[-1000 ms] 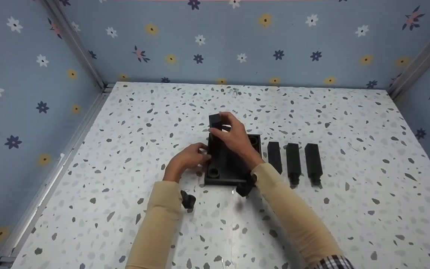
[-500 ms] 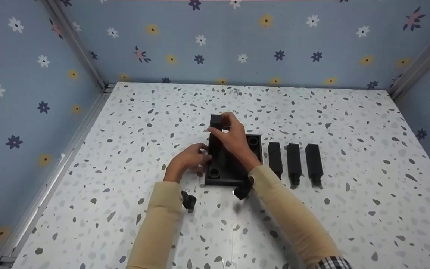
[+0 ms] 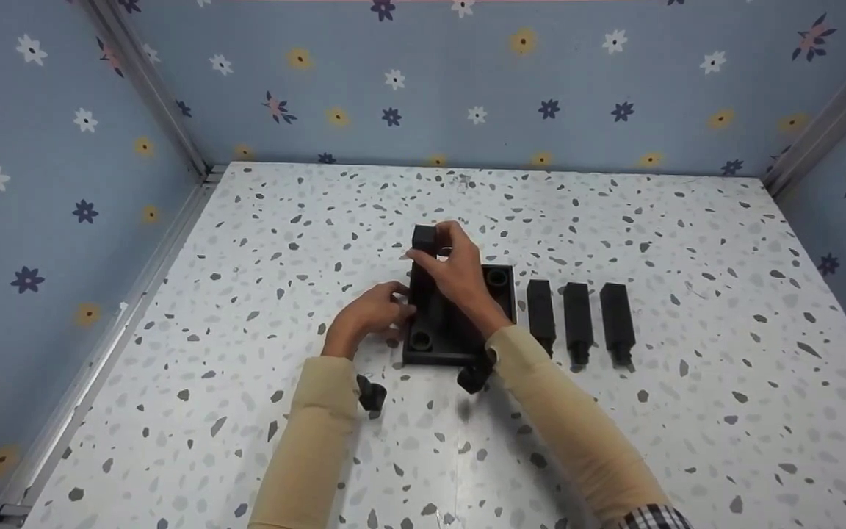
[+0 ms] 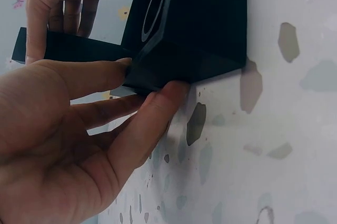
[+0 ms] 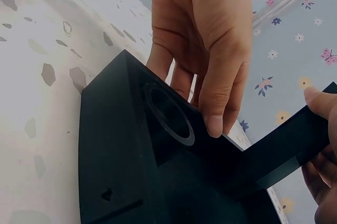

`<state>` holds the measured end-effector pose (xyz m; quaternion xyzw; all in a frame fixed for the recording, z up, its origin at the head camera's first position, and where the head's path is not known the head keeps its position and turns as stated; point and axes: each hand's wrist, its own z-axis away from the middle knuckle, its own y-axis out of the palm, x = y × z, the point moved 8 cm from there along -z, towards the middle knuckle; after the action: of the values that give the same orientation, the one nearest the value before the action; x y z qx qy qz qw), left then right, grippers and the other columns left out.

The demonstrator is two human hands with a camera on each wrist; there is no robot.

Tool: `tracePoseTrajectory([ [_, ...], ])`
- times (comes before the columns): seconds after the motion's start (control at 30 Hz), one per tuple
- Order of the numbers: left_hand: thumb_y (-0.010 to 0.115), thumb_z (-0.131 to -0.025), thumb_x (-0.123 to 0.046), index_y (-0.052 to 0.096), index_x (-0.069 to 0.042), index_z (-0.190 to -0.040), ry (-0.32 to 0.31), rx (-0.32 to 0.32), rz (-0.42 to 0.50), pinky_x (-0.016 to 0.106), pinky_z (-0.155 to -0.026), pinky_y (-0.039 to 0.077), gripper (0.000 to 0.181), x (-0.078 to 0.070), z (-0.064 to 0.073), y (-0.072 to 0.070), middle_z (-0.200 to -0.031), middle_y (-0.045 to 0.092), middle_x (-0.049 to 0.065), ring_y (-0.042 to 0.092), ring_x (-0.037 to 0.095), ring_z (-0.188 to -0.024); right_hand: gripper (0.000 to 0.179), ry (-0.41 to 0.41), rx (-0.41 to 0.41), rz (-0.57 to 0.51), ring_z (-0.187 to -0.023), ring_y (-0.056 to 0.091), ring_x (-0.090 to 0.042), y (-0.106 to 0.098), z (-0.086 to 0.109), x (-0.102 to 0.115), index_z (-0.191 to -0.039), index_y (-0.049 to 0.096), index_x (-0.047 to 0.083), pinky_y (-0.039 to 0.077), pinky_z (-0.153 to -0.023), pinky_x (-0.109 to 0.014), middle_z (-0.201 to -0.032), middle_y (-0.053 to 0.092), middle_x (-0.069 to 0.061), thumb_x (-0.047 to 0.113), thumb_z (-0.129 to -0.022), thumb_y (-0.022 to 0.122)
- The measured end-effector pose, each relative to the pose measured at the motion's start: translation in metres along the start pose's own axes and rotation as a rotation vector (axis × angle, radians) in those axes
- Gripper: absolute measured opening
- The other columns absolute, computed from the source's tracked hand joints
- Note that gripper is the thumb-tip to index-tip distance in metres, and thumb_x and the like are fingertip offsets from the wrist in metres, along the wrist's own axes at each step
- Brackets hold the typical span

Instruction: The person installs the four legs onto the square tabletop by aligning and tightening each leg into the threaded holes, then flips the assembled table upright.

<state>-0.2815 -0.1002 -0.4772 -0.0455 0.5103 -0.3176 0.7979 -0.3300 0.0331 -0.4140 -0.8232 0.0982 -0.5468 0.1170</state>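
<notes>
A black square-sided leg (image 3: 424, 236) stands upright at the far left corner of a shallow black base (image 3: 438, 359). My right hand (image 3: 460, 268) grips the leg near its top, thumb on the near side. At the base's left edge, my left hand (image 3: 375, 308) pinches the wall; in the right wrist view its thumb lies over the rim of the base (image 5: 113, 145), with the other fingers outside. Round sockets (image 3: 421, 340) show at the near left and far right corners. Hidden from view is the leg's lower end (image 5: 268, 174), where it meets the base.
Three similar black legs lie side by side right of the base: a left one (image 3: 540, 312), a middle one (image 3: 577, 316) and a right one (image 3: 617, 316). The speckled white table (image 3: 724, 294) is bounded by flower-patterned blue walls (image 3: 452, 81).
The leg's top has shifted very slightly right and looks straighter than a second ago. My right forearm has swung a little to the left. My left hand keeps its place on the base.
</notes>
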Motion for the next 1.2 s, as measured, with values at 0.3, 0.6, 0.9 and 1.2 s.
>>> tracePoseTrajectory([
  [0.3,0.055,-0.095,-0.019,0.045,-0.006,-0.137,-0.019,-0.018,-0.045,0.032,-0.079,0.051,0.044,0.0001,0.0001,-0.0007,-0.112,0.064,0.016,0.065,0.023,-0.097,0.043,0.002,-0.012,0.037,-0.087,0.058,-0.018,0.0001,0.0009,0.0026,-0.107,0.054,0.005,0.049,-0.083,-0.045,-0.094,0.061,-0.008,0.027,-0.08,0.078],
  [0.6,0.055,-0.095,-0.019,0.046,-0.006,-0.135,-0.016,-0.032,-0.072,0.032,-0.078,0.051,0.043,-0.0012,0.0005,-0.0004,-0.113,0.062,0.016,0.064,0.023,-0.093,0.043,-0.011,-0.026,0.088,-0.084,0.057,-0.017,0.0004,0.0016,0.0056,-0.106,0.053,0.004,0.049,-0.078,-0.036,-0.094,0.061,-0.008,0.028,-0.08,0.078],
  [0.9,0.055,-0.094,-0.016,0.047,-0.006,-0.135,-0.033,-0.034,-0.092,0.031,-0.072,0.05,0.043,-0.0031,0.0014,-0.0017,-0.108,0.062,0.014,0.063,0.022,-0.081,0.043,-0.038,-0.042,0.098,-0.086,0.057,-0.02,0.0013,0.0031,0.0061,-0.106,0.052,0.003,0.05,-0.08,-0.045,-0.096,0.061,-0.01,0.027,-0.081,0.077],
  [1.2,0.053,-0.093,-0.011,0.047,-0.005,-0.134,-0.044,-0.023,-0.032,0.035,-0.07,0.055,0.042,-0.005,0.0023,-0.0006,-0.11,0.06,0.016,0.062,0.023,-0.082,0.045,-0.024,-0.041,0.105,-0.086,0.057,-0.019,0.0012,0.0033,0.005,-0.107,0.052,0.003,0.05,-0.081,-0.044,-0.096,0.061,-0.01,0.029,-0.081,0.077],
])
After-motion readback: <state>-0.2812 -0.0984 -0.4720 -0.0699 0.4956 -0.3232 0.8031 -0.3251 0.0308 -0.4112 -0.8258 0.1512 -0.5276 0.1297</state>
